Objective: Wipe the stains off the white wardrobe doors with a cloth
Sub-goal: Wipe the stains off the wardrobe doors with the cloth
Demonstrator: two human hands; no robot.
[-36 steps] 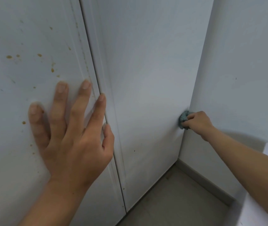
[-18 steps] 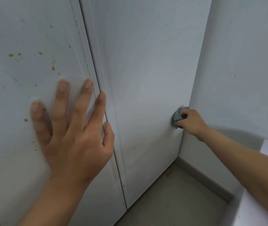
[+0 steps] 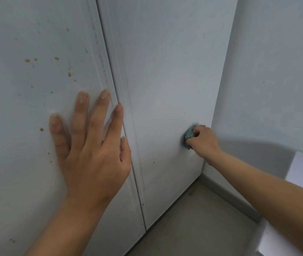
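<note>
Pressing flat against the left wardrobe door (image 3: 36, 126), the left hand (image 3: 91, 148) has its fingers straight and spread, holding nothing, among brown stains (image 3: 69, 74) spattered above and beside it. Low on the right wardrobe door (image 3: 165, 89), near its right edge, the right hand (image 3: 203, 140) curls round a bunched teal cloth (image 3: 188, 135) held against the panel. Beige floor (image 3: 202, 224) meets the wall (image 3: 276, 71) below.

Soft even light, slight motion blur
</note>
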